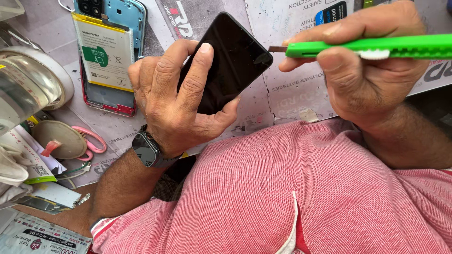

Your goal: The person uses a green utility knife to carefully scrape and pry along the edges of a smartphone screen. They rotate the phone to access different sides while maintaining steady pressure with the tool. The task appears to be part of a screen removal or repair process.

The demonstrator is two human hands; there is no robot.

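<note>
My left hand [176,96] grips a black phone screen panel [230,61], tilted, thumb across its dark glass, fingers behind it. My right hand [362,66] holds a bright green utility knife [376,47] with its short blade [278,49] pointing left, the tip right next to the panel's right corner. A grey smartwatch [147,149] sits on my left wrist. Both hands hover over a work mat, above my red shirt.
An opened blue phone body with its exposed battery [106,51] lies at the upper left. Tape rolls [33,80], pink-handled scissors [92,141], papers and packets crowd the left edge. Printed paper sheets [292,89] cover the bench under the hands.
</note>
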